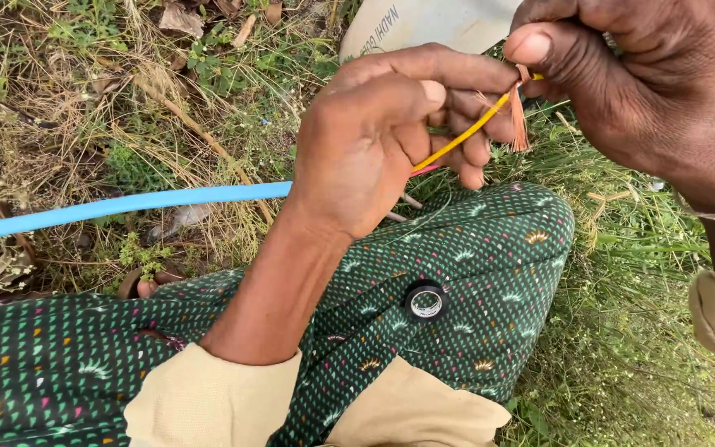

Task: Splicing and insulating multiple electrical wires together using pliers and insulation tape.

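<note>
1. Left hand (366,145) was curled into a loose fist around a thin yellow wire (461,136); the thumb pressed the smooth insulation against the bent fingers.
2. A sliver of pink/red wire (425,170) showed just under the yellow one where both left the fist. Its far end was hidden inside the hand.
3. Right hand (639,83) pinched the yellow wire's tip between thumb and forefinger, the other fingers folded in.
4. The tip ended in bare copper strands (520,120): fine, frayed, reddish, hanging down in a small tuft below the right thumb.
5. The wire ran at a slant in mid-air between the two hands, above the knee, clear of the ground.
6. Blue cable (126,203): round, smooth, glossy plastic jacket. It ran from the left edge across the ground to the back of the left hand; it seemed to enter the fist, but I couldn't confirm that.
7. A small roll of black tape (425,300), ring-shaped with a pale shiny core, lay flat on the lap.
8. The lap was covered in dark green cloth (473,273), soft and printed with small pale, pink and orange flecks.
9. Both cuffs (208,397) were plain beige woven fabric.
10. The ground was dry straw-like grass (84,99) with green weeds and dead leaves.
</note>
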